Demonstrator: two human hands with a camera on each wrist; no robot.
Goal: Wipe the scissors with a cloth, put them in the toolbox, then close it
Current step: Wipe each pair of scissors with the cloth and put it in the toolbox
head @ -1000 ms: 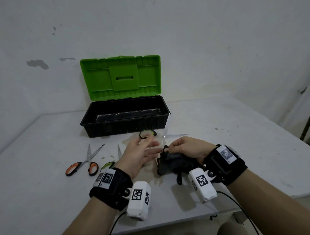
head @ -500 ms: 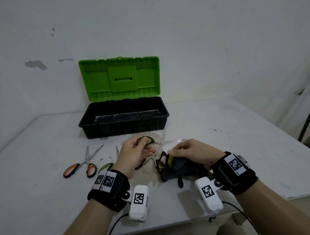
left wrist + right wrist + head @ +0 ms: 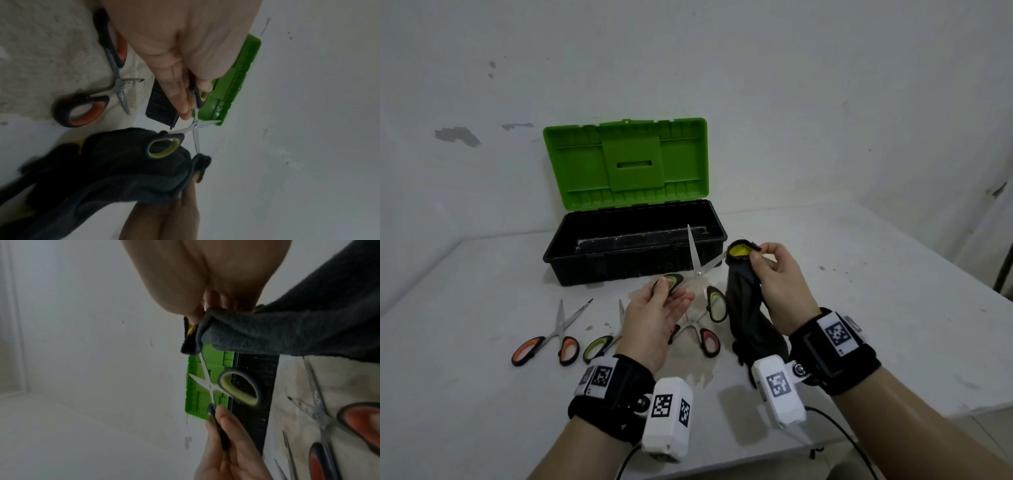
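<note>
My left hand (image 3: pixel 666 294) pinches one handle of the green-handled scissors (image 3: pixel 698 270), lifted off the table with the blades spread open in front of the toolbox (image 3: pixel 571 253). My right hand (image 3: pixel 770 267) grips the top of a dark cloth (image 3: pixel 746 308) with a yellow patch, and one blade tip touches that cloth. The cloth's lower end hangs down to the table. The toolbox is black with its green lid (image 3: pixel 625 164) standing open. In the left wrist view the scissors (image 3: pixel 195 126) cross in front of the cloth (image 3: pixel 115 170). The right wrist view shows the scissors (image 3: pixel 209 386) below the cloth (image 3: pixel 277 331).
On the table (image 3: pixel 859 274) lie orange-handled scissors (image 3: pixel 551 342), a second green-handled pair (image 3: pixel 602 342) partly under my left wrist, and a red-handled pair (image 3: pixel 703 337) beside the cloth. A wet stain (image 3: pixel 695 373) spreads beneath my hands. The wall stands close behind the toolbox.
Both hands rose off the table. The left hand lifted the green-handled scissors, blades now spread and upright. The right hand pulled the cloth up to the blade tip.
</note>
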